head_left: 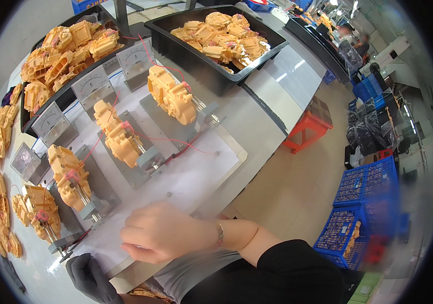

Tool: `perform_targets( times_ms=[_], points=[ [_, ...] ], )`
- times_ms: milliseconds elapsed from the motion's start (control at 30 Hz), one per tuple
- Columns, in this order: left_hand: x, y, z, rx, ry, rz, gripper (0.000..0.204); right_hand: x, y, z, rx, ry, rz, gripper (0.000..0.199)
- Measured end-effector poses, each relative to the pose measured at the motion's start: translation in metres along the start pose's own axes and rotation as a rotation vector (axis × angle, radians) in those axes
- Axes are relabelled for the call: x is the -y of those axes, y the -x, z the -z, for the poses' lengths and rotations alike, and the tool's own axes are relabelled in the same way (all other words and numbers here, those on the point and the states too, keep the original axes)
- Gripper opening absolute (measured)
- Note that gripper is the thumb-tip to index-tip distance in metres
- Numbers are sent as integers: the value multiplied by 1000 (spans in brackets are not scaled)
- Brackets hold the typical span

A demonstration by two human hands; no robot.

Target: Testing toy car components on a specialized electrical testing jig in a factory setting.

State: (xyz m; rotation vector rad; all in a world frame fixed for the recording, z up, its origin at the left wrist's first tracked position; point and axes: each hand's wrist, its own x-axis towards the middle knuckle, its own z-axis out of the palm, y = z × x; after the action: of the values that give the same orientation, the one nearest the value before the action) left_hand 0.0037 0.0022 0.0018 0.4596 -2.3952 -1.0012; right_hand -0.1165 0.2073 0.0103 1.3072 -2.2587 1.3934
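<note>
Plainly, the right hand [163, 238] rests loosely curled and holding nothing on the white worktop [201, 175]; the gloved left hand [92, 278], fingers bent and also bare of load, sits lower left; nearest it, just up-left, lies a yellow gearbox [39, 210], long axis slanting toward that hand; three more clamped gearboxes stand beyond.

Yellow housings [176, 99] with red wires [176, 141], black trays [216, 76], blue crates [366, 185], orange stool [308, 129].
</note>
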Motion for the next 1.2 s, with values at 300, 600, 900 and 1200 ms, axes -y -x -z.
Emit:
perform_targets(
  times_ms=[300,600,900,1200],
  points=[
    [8,0,2,53,9,-1,7,0,0,0,2,4,-3,17],
    [5,0,0,42,24,19,6,1,-1,-1,-2,9,1,17],
    [0,-1,-3,34,-9,5,7,-2,1,2,9,-4,-1,16],
    [-4,-3,-2,54,-62,-75,12,0,0,3,16,10,-2,16]
  ],
)
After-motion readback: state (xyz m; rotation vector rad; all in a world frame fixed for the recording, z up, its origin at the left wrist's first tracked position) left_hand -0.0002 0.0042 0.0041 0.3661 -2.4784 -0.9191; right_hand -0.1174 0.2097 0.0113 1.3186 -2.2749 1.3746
